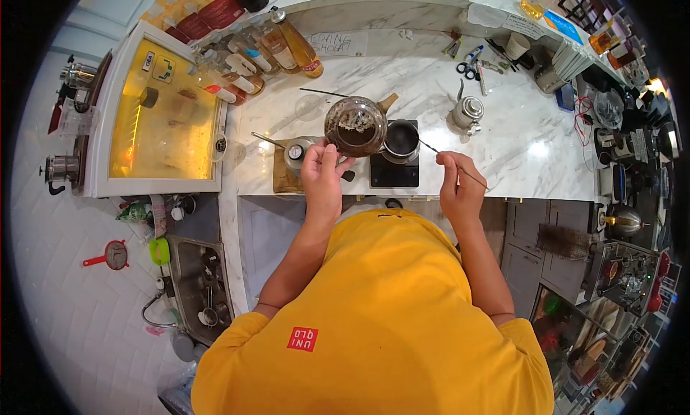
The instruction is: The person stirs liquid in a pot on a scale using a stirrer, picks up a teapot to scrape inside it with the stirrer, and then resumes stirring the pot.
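Your left hand [325, 172] clamps the round clear-glass pot [356, 131] at its one o'clock, while your right hand [461, 182] pinches a thin dark metal rod [472, 176] pointing to ten o'clock, toward the round black-lined cup [401, 137].

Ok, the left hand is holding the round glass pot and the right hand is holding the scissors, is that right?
Not quite: the head view shows the right hand holding a thin rod, while the scissors lie on the counter. The left hand does hold the round glass pot.
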`<state>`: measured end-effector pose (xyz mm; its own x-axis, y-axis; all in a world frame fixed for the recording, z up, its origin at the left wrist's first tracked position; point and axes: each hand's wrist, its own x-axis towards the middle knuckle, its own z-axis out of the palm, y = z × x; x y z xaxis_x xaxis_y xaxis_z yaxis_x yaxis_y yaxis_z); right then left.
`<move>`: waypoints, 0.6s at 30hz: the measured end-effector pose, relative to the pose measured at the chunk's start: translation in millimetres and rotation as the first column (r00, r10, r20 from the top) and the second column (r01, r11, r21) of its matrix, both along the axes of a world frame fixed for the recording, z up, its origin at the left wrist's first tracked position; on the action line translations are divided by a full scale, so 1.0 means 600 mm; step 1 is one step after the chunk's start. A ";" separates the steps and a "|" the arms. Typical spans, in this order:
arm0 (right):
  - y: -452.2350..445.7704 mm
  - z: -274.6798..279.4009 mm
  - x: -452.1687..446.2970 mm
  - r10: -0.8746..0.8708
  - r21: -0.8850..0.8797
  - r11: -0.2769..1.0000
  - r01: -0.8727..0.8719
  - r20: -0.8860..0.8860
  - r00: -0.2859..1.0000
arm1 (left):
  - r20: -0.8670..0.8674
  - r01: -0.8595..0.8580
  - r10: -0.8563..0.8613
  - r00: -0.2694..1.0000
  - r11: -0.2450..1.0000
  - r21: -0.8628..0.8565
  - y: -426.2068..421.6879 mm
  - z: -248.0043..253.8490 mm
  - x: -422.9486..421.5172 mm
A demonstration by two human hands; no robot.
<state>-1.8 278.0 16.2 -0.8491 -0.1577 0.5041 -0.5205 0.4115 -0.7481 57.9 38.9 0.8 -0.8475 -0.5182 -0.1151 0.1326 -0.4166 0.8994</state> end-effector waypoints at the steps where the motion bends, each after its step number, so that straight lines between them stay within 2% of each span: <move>1: 0.005 0.002 0.004 0.004 0.019 1.000 -0.003 -0.025 1.000 | 0.004 -0.007 0.007 1.000 1.000 0.001 0.000 0.000 0.001; 5: -0.003 0.006 0.002 0.089 0.041 0.996 -0.084 -0.125 0.988 | 0.005 -0.016 0.016 1.000 1.000 0.006 0.001 -0.001 0.001; 9: -0.002 0.009 0.002 0.007 0.002 1.000 -0.007 0.019 1.000 | -0.005 -0.002 0.002 1.000 1.000 0.004 0.001 0.002 0.002; 12: 0.004 0.007 0.007 0.011 0.009 1.000 -0.011 -0.008 1.000 | 0.000 -0.013 0.013 1.000 1.000 0.010 0.004 0.003 0.006; 15: -0.009 0.002 0.001 0.102 0.030 0.995 -0.099 -0.131 0.986 | -0.005 -0.024 0.024 1.000 1.000 0.014 0.006 0.004 0.007; 18: -0.003 0.004 0.000 0.037 -0.007 0.999 -0.037 -0.026 0.999 | -0.013 -0.026 0.026 1.000 1.000 0.005 0.006 0.002 0.009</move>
<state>-1.5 276.5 18.6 -0.8293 -0.1846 0.5274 -0.5546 0.3863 -0.7370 63.5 42.3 1.9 -0.8350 -0.5399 -0.1062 0.1555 -0.4167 0.8956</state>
